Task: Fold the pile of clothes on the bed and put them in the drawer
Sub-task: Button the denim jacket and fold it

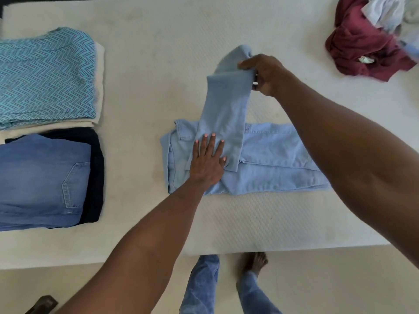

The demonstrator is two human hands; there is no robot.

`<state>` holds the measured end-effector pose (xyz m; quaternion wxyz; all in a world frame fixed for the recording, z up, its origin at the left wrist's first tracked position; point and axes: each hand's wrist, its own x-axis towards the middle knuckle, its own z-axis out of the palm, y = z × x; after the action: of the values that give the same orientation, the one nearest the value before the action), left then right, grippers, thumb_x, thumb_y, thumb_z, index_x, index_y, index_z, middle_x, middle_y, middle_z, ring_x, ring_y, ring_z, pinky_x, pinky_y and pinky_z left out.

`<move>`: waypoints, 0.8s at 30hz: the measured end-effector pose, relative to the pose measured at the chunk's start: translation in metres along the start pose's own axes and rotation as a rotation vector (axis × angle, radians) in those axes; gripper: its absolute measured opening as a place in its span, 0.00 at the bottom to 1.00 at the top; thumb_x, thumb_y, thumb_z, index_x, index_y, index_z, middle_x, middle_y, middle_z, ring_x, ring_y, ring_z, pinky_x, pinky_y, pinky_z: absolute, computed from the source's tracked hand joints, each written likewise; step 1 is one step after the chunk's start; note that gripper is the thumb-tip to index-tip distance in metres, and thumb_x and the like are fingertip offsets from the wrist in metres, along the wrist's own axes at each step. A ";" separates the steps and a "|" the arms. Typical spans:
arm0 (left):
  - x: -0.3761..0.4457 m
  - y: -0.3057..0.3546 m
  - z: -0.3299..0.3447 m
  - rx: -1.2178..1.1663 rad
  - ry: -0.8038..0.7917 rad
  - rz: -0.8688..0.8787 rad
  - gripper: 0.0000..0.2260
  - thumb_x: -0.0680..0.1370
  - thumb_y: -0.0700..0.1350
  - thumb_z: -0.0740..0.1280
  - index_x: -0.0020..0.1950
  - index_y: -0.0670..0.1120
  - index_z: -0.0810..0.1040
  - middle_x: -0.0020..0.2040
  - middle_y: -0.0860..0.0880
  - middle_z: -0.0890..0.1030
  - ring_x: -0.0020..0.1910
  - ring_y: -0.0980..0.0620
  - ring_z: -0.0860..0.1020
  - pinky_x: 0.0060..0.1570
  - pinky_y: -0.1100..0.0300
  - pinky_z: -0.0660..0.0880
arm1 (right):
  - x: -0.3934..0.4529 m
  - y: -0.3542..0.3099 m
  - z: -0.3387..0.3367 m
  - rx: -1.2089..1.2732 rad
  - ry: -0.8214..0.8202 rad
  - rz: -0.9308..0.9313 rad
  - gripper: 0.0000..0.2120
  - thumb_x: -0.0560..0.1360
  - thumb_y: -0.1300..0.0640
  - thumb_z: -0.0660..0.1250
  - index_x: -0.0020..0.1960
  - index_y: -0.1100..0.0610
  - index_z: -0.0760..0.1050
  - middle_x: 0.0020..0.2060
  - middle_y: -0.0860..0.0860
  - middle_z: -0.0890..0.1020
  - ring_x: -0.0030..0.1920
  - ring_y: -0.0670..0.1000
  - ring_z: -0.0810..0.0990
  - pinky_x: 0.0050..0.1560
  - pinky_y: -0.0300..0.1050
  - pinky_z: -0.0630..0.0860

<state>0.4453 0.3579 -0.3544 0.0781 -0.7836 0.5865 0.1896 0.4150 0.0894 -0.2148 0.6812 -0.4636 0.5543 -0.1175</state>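
left hand (207, 160) lay flat on light blue trousers (272, 159) | right hand (265, 73) pinched their far leg | bed (158, 64)

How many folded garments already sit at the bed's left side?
4: chevron top on a cream piece, far left; denim on a dark piece, nearer. Others may hide beneath.

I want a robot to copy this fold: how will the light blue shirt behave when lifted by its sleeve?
Probably floppy: the light blue shirt has its sleeve draping limply from the right hand. It likely slides, since the left hand presses it flat. It looks thin, so probably light.
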 end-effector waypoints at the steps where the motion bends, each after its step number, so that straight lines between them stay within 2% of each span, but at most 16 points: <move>1: 0.004 0.002 -0.005 -0.016 -0.035 -0.020 0.27 0.83 0.58 0.43 0.81 0.50 0.48 0.81 0.44 0.44 0.80 0.42 0.42 0.76 0.40 0.40 | -0.004 -0.005 -0.005 -0.045 -0.057 -0.063 0.19 0.70 0.66 0.73 0.60 0.60 0.77 0.54 0.56 0.82 0.54 0.56 0.82 0.49 0.48 0.81; 4: 0.012 0.008 -0.018 -0.009 -0.084 -0.067 0.27 0.83 0.60 0.45 0.81 0.52 0.47 0.81 0.47 0.45 0.80 0.44 0.43 0.75 0.39 0.38 | -0.029 -0.016 -0.020 -0.262 -0.248 -0.233 0.18 0.67 0.71 0.71 0.56 0.61 0.78 0.51 0.58 0.82 0.52 0.55 0.83 0.53 0.48 0.81; 6: 0.014 0.011 -0.023 -0.044 -0.128 -0.078 0.27 0.83 0.60 0.46 0.81 0.53 0.49 0.82 0.48 0.45 0.80 0.44 0.43 0.76 0.39 0.40 | -0.052 -0.014 -0.026 -0.410 -0.357 -0.284 0.16 0.65 0.70 0.71 0.53 0.63 0.78 0.48 0.58 0.81 0.50 0.54 0.82 0.54 0.53 0.79; 8: 0.011 0.013 -0.027 -0.078 -0.142 -0.093 0.27 0.83 0.59 0.49 0.81 0.51 0.52 0.81 0.46 0.48 0.80 0.43 0.46 0.76 0.40 0.43 | -0.079 -0.008 -0.028 -0.537 -0.425 -0.325 0.14 0.63 0.64 0.73 0.48 0.65 0.79 0.42 0.57 0.79 0.45 0.53 0.78 0.48 0.58 0.76; 10: 0.006 0.011 -0.035 -0.063 0.010 -0.096 0.27 0.82 0.58 0.54 0.77 0.47 0.64 0.78 0.40 0.61 0.76 0.39 0.59 0.73 0.39 0.57 | -0.102 0.002 -0.025 -0.629 -0.410 -0.356 0.10 0.65 0.63 0.74 0.46 0.61 0.79 0.36 0.53 0.77 0.37 0.48 0.73 0.37 0.45 0.70; 12: -0.007 0.009 -0.039 -0.052 0.185 -0.024 0.22 0.78 0.55 0.59 0.65 0.42 0.76 0.63 0.38 0.76 0.62 0.38 0.74 0.59 0.43 0.72 | -0.123 0.019 -0.019 -0.689 -0.374 -0.385 0.10 0.67 0.67 0.73 0.45 0.57 0.76 0.33 0.49 0.74 0.32 0.45 0.69 0.30 0.37 0.65; 14: -0.020 0.011 -0.033 -0.009 0.245 0.174 0.18 0.78 0.53 0.60 0.57 0.43 0.80 0.54 0.41 0.78 0.52 0.40 0.77 0.49 0.47 0.73 | -0.137 0.038 -0.011 -0.692 -0.360 -0.405 0.11 0.68 0.69 0.70 0.46 0.58 0.74 0.34 0.48 0.73 0.31 0.43 0.68 0.27 0.34 0.64; 15: -0.025 0.012 -0.028 0.044 0.241 0.253 0.17 0.79 0.52 0.60 0.58 0.43 0.80 0.55 0.41 0.78 0.53 0.40 0.77 0.50 0.47 0.73 | -0.142 0.044 -0.006 -0.696 -0.357 -0.429 0.11 0.68 0.70 0.68 0.47 0.60 0.74 0.35 0.48 0.73 0.31 0.43 0.68 0.27 0.33 0.64; 17: -0.027 0.013 -0.023 0.103 0.193 0.212 0.19 0.81 0.53 0.58 0.64 0.42 0.77 0.62 0.39 0.77 0.58 0.40 0.76 0.53 0.46 0.74 | -0.148 0.045 0.004 -0.697 -0.357 -0.533 0.13 0.69 0.71 0.63 0.52 0.62 0.77 0.38 0.48 0.77 0.34 0.41 0.71 0.31 0.30 0.65; 20: -0.026 0.018 -0.025 0.055 0.134 -0.043 0.24 0.82 0.55 0.53 0.72 0.42 0.72 0.70 0.38 0.72 0.63 0.38 0.74 0.55 0.44 0.75 | -0.157 0.020 0.018 -0.624 -0.346 -0.668 0.15 0.69 0.71 0.59 0.49 0.63 0.81 0.35 0.48 0.77 0.31 0.40 0.70 0.32 0.34 0.65; 22: -0.029 0.027 -0.024 0.047 0.066 -0.134 0.27 0.83 0.58 0.50 0.79 0.46 0.61 0.77 0.38 0.61 0.69 0.38 0.67 0.61 0.43 0.71 | -0.163 0.000 0.023 -0.586 -0.342 -0.686 0.13 0.68 0.72 0.60 0.46 0.63 0.81 0.31 0.47 0.75 0.29 0.40 0.68 0.30 0.35 0.62; 24: -0.025 0.035 -0.022 0.031 0.008 -0.203 0.29 0.83 0.60 0.50 0.81 0.49 0.49 0.80 0.40 0.50 0.73 0.39 0.59 0.67 0.43 0.64 | -0.165 -0.013 0.021 -0.614 -0.370 -0.659 0.14 0.67 0.72 0.60 0.45 0.62 0.81 0.32 0.44 0.76 0.30 0.38 0.70 0.30 0.32 0.64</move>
<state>0.4107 0.3624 -0.3207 0.1069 -0.8383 0.5074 0.1686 0.3787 0.2041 -0.0997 0.5266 -0.8071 0.2566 -0.0733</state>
